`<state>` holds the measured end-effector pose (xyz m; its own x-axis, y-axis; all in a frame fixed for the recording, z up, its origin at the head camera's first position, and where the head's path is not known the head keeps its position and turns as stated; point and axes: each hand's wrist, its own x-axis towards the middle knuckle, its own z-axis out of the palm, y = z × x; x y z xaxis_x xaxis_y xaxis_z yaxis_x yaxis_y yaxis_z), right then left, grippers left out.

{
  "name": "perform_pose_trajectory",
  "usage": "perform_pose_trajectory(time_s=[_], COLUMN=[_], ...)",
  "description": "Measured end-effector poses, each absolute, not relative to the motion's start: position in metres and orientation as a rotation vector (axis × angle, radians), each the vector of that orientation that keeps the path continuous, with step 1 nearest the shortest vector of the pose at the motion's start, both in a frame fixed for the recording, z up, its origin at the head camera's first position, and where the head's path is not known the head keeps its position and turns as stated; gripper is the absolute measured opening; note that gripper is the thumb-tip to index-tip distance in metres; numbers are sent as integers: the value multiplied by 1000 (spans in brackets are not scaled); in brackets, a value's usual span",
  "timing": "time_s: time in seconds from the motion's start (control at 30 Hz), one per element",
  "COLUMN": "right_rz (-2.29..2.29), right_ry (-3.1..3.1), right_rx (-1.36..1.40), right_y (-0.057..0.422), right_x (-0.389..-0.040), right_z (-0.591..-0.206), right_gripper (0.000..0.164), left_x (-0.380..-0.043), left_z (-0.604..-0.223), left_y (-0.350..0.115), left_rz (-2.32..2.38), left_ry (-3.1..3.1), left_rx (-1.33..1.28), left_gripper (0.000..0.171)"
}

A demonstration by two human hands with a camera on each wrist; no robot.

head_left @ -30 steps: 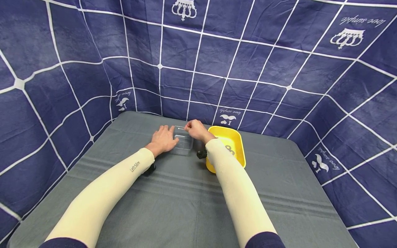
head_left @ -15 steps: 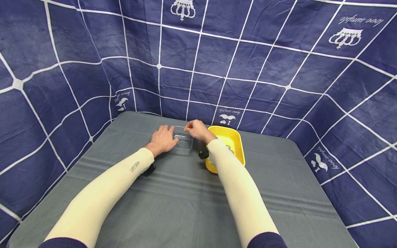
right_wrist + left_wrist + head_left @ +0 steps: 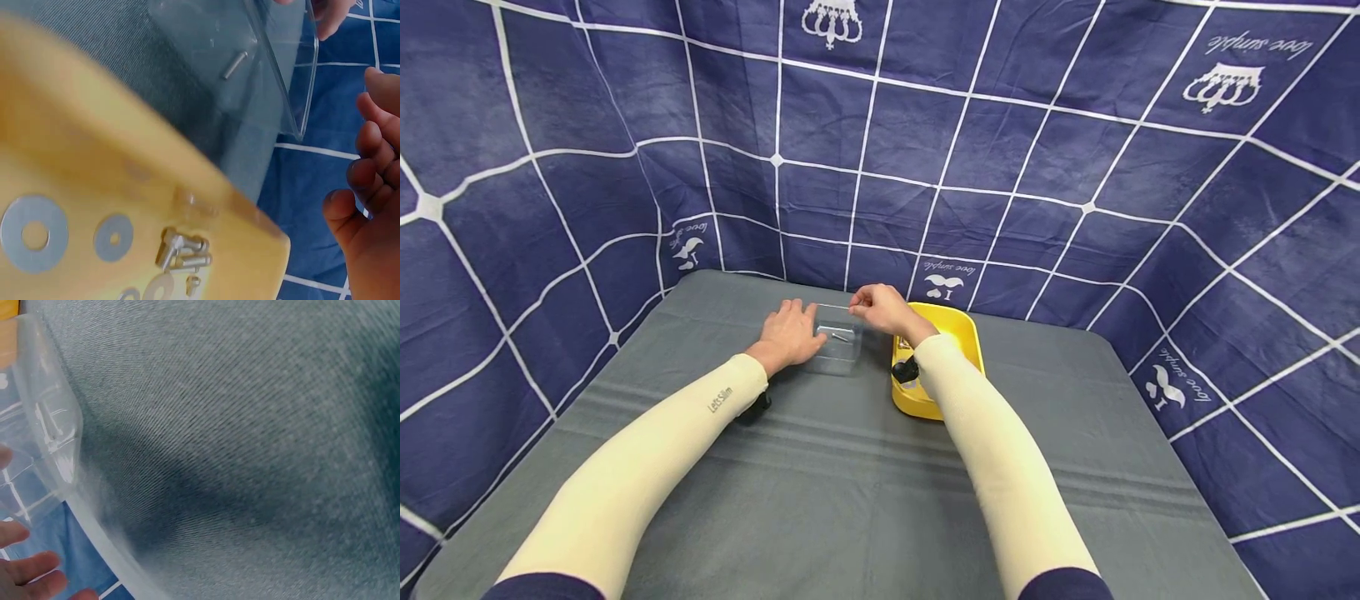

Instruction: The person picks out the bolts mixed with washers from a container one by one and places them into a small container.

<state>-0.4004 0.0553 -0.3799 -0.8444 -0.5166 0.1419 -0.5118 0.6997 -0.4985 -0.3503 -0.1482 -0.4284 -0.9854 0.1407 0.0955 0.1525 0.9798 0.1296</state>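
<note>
My left hand [image 3: 786, 333] rests on the left side of a clear plastic container [image 3: 833, 367], its fingers spread over the rim. In the left wrist view its fingertips [image 3: 44, 581] show beside the see-through wall. A small metal bolt [image 3: 235, 65] lies on the container's floor. Above the container's far right corner hovers my right hand [image 3: 883, 310]; the right wrist view shows its fingers [image 3: 369, 139] loosely bent with nothing between them. Under the right wrist stands a yellow bin [image 3: 977, 350], partly hidden by the forearm.
Inside the yellow bin lie a large washer [image 3: 56, 234], smaller washers [image 3: 125, 231] and several metal bolts [image 3: 190, 260]. Grey cloth [image 3: 820, 500] covers the table. A blue curtain [image 3: 970, 142] with white lines hangs behind and at both sides.
The bolt has dropped from near my right fingertips onto the container's floor. My right wrist has shifted slightly right; the left hand keeps its place on the container.
</note>
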Motion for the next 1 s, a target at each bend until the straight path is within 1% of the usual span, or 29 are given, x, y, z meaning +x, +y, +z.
perform_pose_trajectory(time_s=[0.4,0.67,1.0], right_rz=[-851,-891,-889], right_ry=[2904,2886,2894], right_rx=[-846,-785,-757], right_y=[86,104,119], right_x=[-397,-394,-391], right_z=[-381,-381,-379], right_gripper=[18,20,20], left_x=[-350,-347,-346], left_z=[-422,-416,-417], left_y=[-140,-119,-93], left_rz=[-189,-221,-260], left_ry=[-3003,-2979,-2929], left_rx=[-321,-392,-458], left_gripper=[66,65,63])
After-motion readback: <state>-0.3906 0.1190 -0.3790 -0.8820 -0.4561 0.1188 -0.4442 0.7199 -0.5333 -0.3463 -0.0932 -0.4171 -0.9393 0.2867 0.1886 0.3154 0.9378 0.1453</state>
